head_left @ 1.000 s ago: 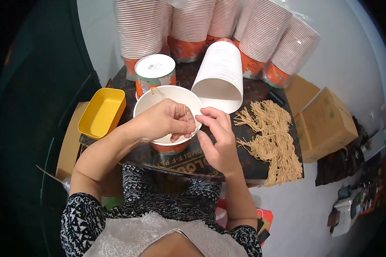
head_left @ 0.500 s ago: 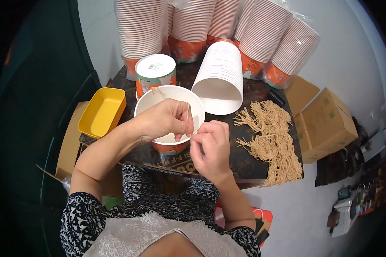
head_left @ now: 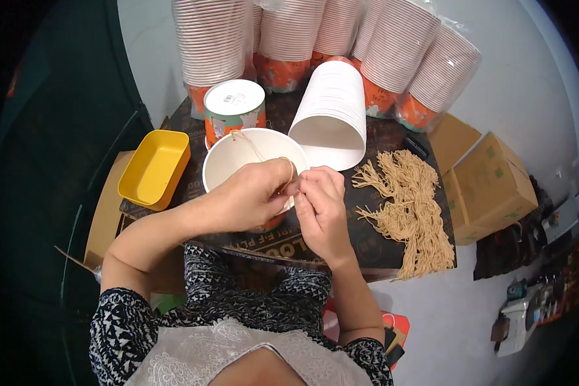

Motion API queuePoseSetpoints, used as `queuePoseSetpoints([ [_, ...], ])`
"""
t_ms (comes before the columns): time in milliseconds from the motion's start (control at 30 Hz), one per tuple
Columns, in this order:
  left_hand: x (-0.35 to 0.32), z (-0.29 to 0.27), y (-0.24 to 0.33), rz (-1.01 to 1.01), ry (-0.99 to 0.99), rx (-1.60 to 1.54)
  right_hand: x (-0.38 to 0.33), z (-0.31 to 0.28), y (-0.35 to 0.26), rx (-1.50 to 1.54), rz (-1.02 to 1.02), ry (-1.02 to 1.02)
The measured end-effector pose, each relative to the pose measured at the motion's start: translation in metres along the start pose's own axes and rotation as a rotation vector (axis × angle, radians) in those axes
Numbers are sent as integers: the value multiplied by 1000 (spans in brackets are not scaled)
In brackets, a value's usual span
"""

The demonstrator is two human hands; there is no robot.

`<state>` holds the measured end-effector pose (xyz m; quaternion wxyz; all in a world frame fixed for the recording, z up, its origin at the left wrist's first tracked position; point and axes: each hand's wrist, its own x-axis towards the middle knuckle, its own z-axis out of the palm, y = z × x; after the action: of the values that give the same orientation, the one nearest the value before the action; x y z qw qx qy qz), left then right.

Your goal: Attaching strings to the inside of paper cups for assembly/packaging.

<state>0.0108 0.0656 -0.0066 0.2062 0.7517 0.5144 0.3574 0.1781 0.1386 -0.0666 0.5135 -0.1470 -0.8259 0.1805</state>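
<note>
A white-lined paper bucket (head_left: 224, 159) with an orange printed outside stands upright in front of me. Tan twine (head_left: 254, 147) runs from its far rim across the opening to my hands. Over the near right rim, my left hand (head_left: 256, 196) pinches the twine, which loops above its fingers. My right hand (head_left: 323, 209) meets it there, fingertips closed at the same spot; the twine's end is hidden between them. Right of the bucket lies a bundle of cut tan twine (head_left: 415, 212). A nested stack of white buckets (head_left: 331, 96) lies on its side behind.
An upside-down bucket (head_left: 235, 100) stands at the back left of the dark table (head_left: 379, 248). Bagged bucket stacks (head_left: 215, 45) line the wall. A yellow tray (head_left: 151, 167) sits left, an open cardboard box (head_left: 492, 186) right, and a black object (head_left: 417, 148) by the twine.
My left hand has turned and moved slightly down and right. My right hand has shifted slightly right and up, with the fingers of both hands now closer together at the rim.
</note>
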Motion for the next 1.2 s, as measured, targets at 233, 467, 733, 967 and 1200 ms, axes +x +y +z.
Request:
queuePoseSetpoints([
  [233,-8,8,5,223,154,399,4,-5,-2,37,38,-113],
  [467,-8,10,-1,274,205,354,0,-6,-4,217,151,-82],
  [733,-5,1,1,33,147,88,-12,-7,-12,184,175,19],
  [967,-5,2,0,37,130,68,-14,-5,-12,309,279,6],
  [1200,-5,1,2,-8,96,-36,-20,5,-4,269,218,61],
])
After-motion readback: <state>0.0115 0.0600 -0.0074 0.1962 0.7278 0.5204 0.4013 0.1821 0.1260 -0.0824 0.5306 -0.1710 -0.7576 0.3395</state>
